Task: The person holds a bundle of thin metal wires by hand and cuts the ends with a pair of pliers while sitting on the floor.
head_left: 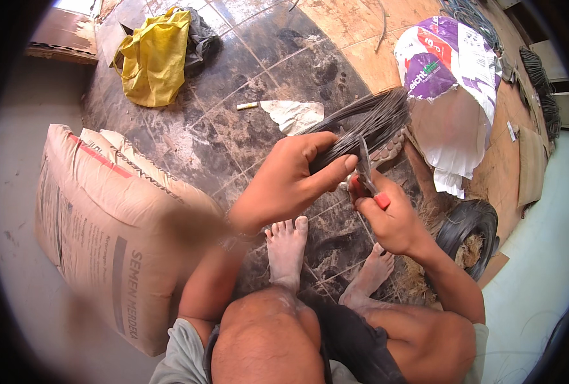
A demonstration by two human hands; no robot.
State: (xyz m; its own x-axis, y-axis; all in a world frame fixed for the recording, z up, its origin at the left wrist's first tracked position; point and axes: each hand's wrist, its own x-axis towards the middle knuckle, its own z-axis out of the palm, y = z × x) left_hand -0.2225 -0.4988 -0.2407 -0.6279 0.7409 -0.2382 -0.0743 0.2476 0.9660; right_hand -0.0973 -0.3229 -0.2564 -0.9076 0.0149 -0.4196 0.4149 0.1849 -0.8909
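Bare knees (265, 333) sit just below both hands. The left hand (284, 182) clamps the dark wire bundle (367, 121) steady, while the right hand (387, 214) squeezes red-handled cutters (366, 173) against its strands, biting crosswise.

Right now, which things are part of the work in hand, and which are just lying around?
In use: left hand, right hand, wire bundle, cutting pliers.
Lying about: wire coil, brown sack, yellow bag, white-and-purple sack, crumpled paper.
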